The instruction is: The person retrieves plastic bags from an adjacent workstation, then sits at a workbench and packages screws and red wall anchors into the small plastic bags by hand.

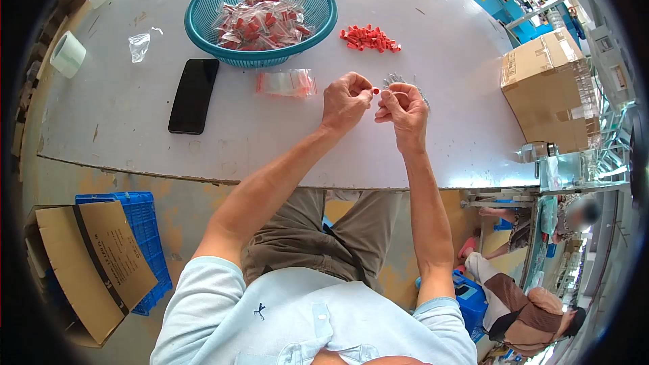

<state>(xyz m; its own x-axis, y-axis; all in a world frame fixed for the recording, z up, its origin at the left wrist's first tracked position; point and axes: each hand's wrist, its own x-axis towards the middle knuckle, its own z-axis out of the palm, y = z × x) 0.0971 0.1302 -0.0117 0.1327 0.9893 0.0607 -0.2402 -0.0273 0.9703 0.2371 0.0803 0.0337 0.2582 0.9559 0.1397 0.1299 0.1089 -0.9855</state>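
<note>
My left hand [347,103] pinches a small red cap-like piece [376,90] between thumb and fingertips. Close beside it, my right hand [406,112] has its thumb and forefinger pressed together near the red piece; whatever they hold is too small to make out. Partly hidden behind that hand lies a heap of small silvery pieces [394,79]. Farther back sits a pile of small red tube-shaped pieces [370,38]. To the left of my hands is a stack of clear plastic bags [286,84] with red edges.
A teal basket [194,28] holds many bagged red pieces. Left of my hands are a black phone [193,96], a crumpled clear bag [138,47] and a tape roll [68,55]. A cardboard box [549,91] stands at the right. Other people sit at the lower right.
</note>
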